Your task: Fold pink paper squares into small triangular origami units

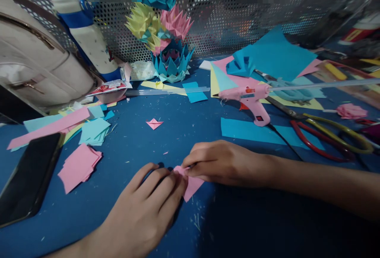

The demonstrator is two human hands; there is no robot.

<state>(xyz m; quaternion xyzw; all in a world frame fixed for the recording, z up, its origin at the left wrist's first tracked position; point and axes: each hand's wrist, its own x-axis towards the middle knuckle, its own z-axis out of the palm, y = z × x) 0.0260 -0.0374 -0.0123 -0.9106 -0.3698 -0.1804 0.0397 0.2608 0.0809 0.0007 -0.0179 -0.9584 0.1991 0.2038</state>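
Note:
A small piece of pink paper (193, 186) lies on the blue tabletop between my two hands, its upper part under my fingers. My left hand (151, 202) comes from the lower left, with curled fingertips pressing on the paper's left side. From the right, my right hand (221, 162) pinches the paper's top edge, thumb and fingers together. How the paper is creased under the fingertips is hidden. Beyond my hands sits a small folded pink paper piece (154, 123). Left of my left hand is a stack of pink paper squares (79, 167).
A pink glue gun (249, 97) and large scissors (323, 131) lie at the right, by a blue paper strip (267, 132). At left are a phone (32, 178), light-blue squares (94, 131) and a bag (38, 56). Paper flowers (172, 62) and a bottle (89, 40) stand behind.

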